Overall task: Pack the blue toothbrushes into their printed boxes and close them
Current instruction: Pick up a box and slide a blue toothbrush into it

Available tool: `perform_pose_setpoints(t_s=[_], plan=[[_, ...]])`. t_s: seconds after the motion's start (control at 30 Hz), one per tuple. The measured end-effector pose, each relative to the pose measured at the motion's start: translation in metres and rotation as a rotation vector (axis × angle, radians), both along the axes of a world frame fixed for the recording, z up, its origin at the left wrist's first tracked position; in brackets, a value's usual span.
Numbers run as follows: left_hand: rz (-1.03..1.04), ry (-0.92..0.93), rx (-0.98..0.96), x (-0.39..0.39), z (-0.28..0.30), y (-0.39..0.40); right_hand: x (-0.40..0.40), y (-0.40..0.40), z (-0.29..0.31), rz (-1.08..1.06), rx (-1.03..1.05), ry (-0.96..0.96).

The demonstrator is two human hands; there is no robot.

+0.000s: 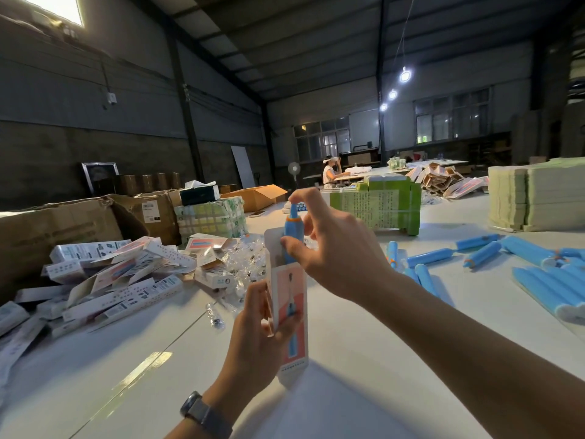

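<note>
**Toothbrush partly seated in open box**

The left hand (253, 324) grips the printed box (289, 315) upright above the white table (364, 359), its top flap open. The right hand (329, 248) pinches the blue toothbrush (290, 231) between thumb and fingers; its lower end sits inside the box mouth, the upper part protruding. More blue toothbrushes (538, 274) lie loose to the right; printed boxes (104, 280) are heaped to the left.
</note>
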State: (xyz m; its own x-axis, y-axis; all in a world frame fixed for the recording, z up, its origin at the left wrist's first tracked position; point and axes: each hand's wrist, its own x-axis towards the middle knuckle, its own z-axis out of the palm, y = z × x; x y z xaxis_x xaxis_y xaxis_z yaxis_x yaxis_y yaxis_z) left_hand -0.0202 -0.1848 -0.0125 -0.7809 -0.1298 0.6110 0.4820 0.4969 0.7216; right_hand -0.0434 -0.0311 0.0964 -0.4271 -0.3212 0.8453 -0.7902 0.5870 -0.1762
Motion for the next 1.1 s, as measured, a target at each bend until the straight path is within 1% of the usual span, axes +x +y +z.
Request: perform_pose_setpoints(t_s=[0.1,0.13,0.27,0.43,0.5,0.6,0.67,0.7,0.77,0.83,0.9,1.0,1.1], plan=[[-0.005,-0.001,0.026,-0.002,-0.002,-0.002,0.002,-0.003,-0.003,-0.017,-0.012,0.018],[-0.003,0.000,0.029,-0.003,-0.002,-0.002,0.002,-0.003,-0.006,-0.022,0.008,0.011],[0.016,0.023,0.035,-0.006,-0.005,-0.005,0.001,-0.010,-0.022,-0.062,0.196,-0.054],[0.073,0.040,0.003,-0.010,-0.006,-0.013,-0.001,-0.012,-0.025,-0.071,0.232,-0.087],[0.127,0.054,-0.040,-0.011,-0.006,-0.019,-0.004,-0.013,-0.029,-0.053,0.222,-0.127],[0.264,0.094,-0.097,-0.013,-0.003,-0.029,-0.009,-0.015,-0.035,-0.008,0.129,-0.137],[0.357,0.112,-0.093,-0.012,-0.001,-0.038,-0.016,-0.016,-0.041,0.006,0.074,-0.162],[0.397,0.120,-0.073,-0.012,-0.001,-0.042,-0.022,-0.017,-0.047,0.005,0.070,-0.206],[0.479,0.129,-0.038,-0.013,-0.002,-0.049,-0.035,-0.022,-0.061,-0.014,0.155,-0.359],[0.541,0.119,-0.029,-0.015,-0.003,-0.052,-0.050,-0.034,-0.074,-0.028,0.340,-0.533],[0.579,0.113,-0.024,-0.016,-0.003,-0.053,-0.062,-0.053,-0.083,-0.014,0.490,-0.634],[0.641,0.093,-0.028,-0.018,-0.003,-0.057,-0.079,-0.088,-0.089,-0.044,0.568,-0.608],[0.690,0.074,-0.008,-0.019,-0.003,-0.061,-0.095,-0.112,-0.093,-0.145,0.610,-0.603]])
